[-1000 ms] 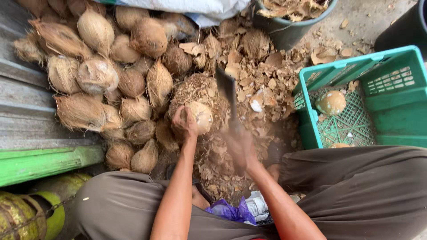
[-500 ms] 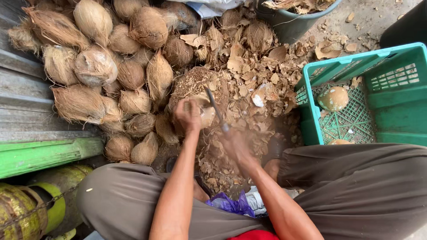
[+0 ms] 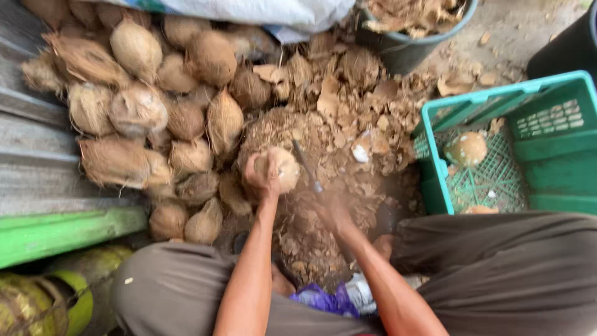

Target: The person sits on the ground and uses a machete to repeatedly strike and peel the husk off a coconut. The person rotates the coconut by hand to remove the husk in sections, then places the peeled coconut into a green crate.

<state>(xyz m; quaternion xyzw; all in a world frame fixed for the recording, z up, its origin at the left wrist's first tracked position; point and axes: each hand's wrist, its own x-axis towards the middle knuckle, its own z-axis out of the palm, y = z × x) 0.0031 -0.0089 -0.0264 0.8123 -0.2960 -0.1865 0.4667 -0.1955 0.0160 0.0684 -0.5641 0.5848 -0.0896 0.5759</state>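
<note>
We hold a coconut [image 3: 278, 169] and a blade [image 3: 306, 167] over the husk pile [image 3: 323, 186].

Our left hand [image 3: 261, 176] has its fingers grasping the coconut; our right hand [image 3: 336, 214] — blurred — is clenched on the blade's handle, blade just right of the coconut. Whole coconuts [image 3: 137, 118] lie left of the fingers — a green crate [image 3: 541, 155] well to the right.

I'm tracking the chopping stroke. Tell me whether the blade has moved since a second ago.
Yes. The blade in the right hand has come down: earlier it stood raised over the husk scraps, and now it lies beside the coconut held by the left hand.
</note>
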